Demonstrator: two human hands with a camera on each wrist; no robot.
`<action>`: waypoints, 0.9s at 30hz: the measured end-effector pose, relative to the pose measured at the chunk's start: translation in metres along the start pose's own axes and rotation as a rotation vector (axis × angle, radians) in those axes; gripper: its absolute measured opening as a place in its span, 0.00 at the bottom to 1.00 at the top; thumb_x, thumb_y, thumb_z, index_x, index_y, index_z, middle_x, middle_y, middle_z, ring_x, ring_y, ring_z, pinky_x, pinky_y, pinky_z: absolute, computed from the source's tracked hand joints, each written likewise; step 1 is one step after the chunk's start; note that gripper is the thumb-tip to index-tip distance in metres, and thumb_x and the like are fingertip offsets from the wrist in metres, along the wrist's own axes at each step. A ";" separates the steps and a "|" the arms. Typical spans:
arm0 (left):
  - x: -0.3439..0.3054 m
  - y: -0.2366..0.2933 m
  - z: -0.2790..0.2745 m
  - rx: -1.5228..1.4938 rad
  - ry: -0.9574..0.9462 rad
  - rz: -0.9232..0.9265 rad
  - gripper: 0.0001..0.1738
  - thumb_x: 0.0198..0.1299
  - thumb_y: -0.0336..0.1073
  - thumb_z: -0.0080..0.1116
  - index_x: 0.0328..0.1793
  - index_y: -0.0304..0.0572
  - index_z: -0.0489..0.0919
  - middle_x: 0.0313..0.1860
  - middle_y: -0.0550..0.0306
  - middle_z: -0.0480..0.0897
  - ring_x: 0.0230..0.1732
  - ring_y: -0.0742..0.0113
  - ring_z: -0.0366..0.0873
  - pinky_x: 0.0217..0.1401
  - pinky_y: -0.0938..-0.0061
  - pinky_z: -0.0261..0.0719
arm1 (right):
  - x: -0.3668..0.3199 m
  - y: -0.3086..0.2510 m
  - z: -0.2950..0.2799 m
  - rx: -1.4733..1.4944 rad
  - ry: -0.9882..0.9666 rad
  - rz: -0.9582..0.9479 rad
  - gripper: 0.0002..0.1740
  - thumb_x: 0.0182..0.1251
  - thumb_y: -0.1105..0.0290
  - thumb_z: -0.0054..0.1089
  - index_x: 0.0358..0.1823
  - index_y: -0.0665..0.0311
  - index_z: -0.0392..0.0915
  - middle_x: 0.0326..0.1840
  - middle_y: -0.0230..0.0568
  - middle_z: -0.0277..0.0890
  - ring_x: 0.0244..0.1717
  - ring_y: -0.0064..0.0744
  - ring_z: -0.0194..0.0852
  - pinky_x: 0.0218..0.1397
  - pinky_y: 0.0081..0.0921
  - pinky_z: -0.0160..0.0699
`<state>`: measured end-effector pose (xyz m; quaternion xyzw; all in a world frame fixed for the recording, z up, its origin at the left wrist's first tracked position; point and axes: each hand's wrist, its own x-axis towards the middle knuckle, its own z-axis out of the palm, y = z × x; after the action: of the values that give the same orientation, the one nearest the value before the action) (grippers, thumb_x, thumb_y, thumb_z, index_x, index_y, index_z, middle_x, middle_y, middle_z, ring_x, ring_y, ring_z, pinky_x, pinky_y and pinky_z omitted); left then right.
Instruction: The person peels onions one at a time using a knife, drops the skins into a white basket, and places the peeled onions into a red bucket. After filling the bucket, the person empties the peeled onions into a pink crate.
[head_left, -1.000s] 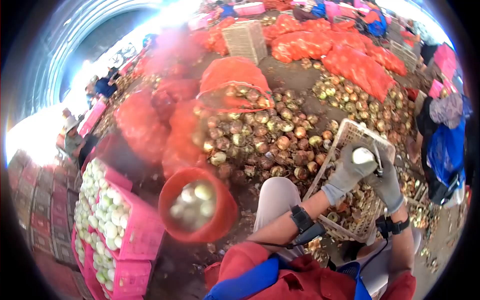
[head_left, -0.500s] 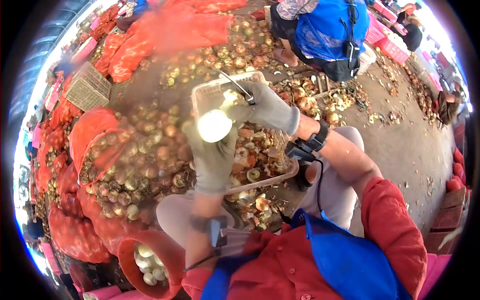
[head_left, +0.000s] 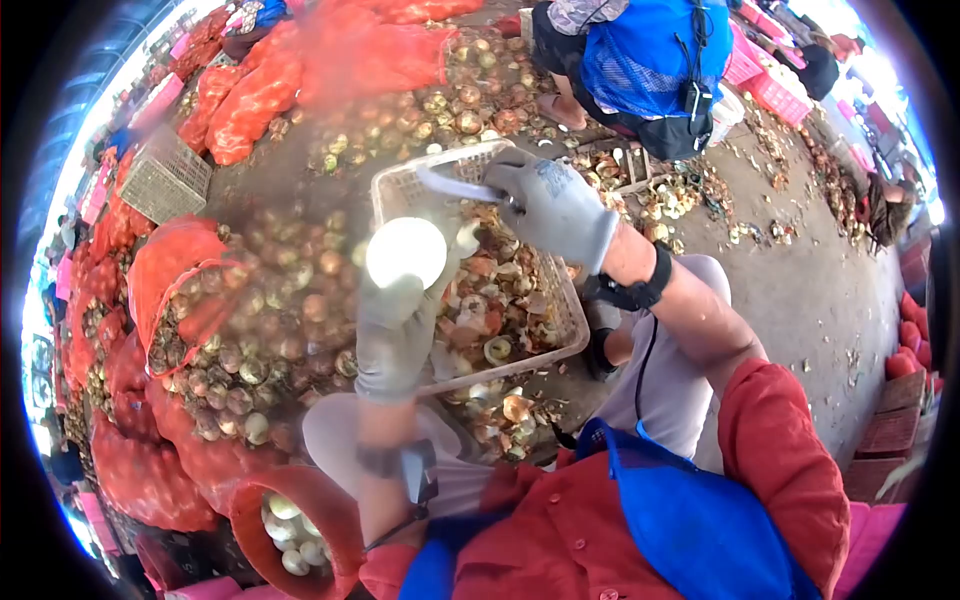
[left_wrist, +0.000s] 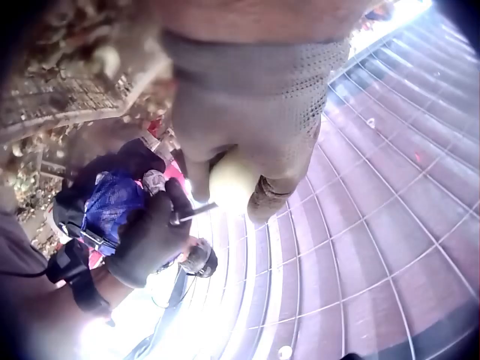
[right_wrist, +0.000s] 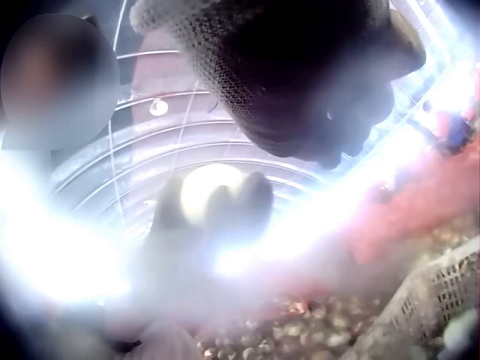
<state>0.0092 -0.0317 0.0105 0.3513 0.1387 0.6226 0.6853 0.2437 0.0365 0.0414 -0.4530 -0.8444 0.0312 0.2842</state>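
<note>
One pale onion (head_left: pixel 406 252) gripped in fingers of left hand (head_left: pixel 393 345); knife (head_left: pixel 455 187) clasped in fingers of right hand (head_left: pixel 555 208); crate (head_left: pixel 510 367) of peels (head_left: pixel 490 312) below fingers.

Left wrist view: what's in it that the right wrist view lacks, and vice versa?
Only left wrist: the knife held in the right hand, the black strap on that wrist, and blue mesh on another person's back.

Only right wrist: a recognisable heap of loose onions and, blurred, red sacks.

Both: the peeled onion in the left hand's grip, the right hand itself, part of a slatted crate, and the ribbed roof.
</note>
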 end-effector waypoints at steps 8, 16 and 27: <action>0.010 -0.009 -0.008 0.742 0.124 -0.001 0.39 0.59 0.25 0.72 0.77 0.38 0.71 0.62 0.56 0.83 0.61 0.66 0.82 0.68 0.67 0.79 | -0.014 -0.040 0.006 0.106 -0.053 -0.212 0.13 0.55 0.70 0.68 0.42 0.65 0.82 0.49 0.45 0.81 0.44 0.51 0.86 0.47 0.44 0.85; 0.003 -0.013 0.003 0.677 0.136 0.057 0.31 0.54 0.25 0.67 0.67 0.36 0.76 0.56 0.56 0.83 0.54 0.68 0.83 0.54 0.74 0.84 | -0.002 -0.019 0.022 0.001 -0.009 -0.228 0.09 0.59 0.68 0.66 0.38 0.65 0.82 0.42 0.46 0.82 0.41 0.52 0.86 0.46 0.44 0.84; 0.003 -0.010 -0.017 0.436 0.188 0.059 0.34 0.61 0.25 0.59 0.76 0.30 0.71 0.61 0.50 0.84 0.61 0.60 0.83 0.71 0.62 0.80 | -0.002 -0.017 0.015 0.040 -0.001 -0.045 0.10 0.56 0.75 0.62 0.39 0.63 0.87 0.43 0.47 0.86 0.42 0.52 0.86 0.46 0.42 0.86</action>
<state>0.0065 -0.0236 -0.0074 0.4352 0.3227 0.6279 0.5588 0.2245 0.0285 0.0335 -0.4282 -0.8537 0.0420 0.2934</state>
